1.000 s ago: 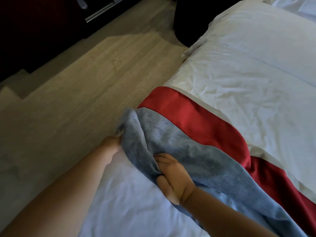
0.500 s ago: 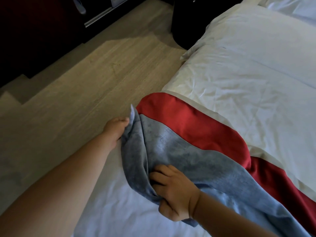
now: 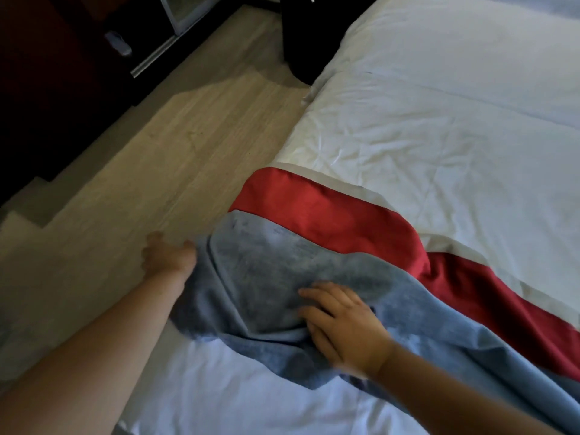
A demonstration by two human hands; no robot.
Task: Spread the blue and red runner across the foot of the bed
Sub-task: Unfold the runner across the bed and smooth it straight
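Blue-and-red fabric runner lies w/ folds across the white-sheeted bed, its end draped over the bed's edge at 9 o'clock, red band toward 12. Left hand at that end, blurred; can't tell if its grip is closed on the cloth. Right hand rests flat on the blue part, fingers apart, bunching a fold.

Left hand motion-blurred, grip unreadable; blue and red fabric runner cut off at right frame edge.
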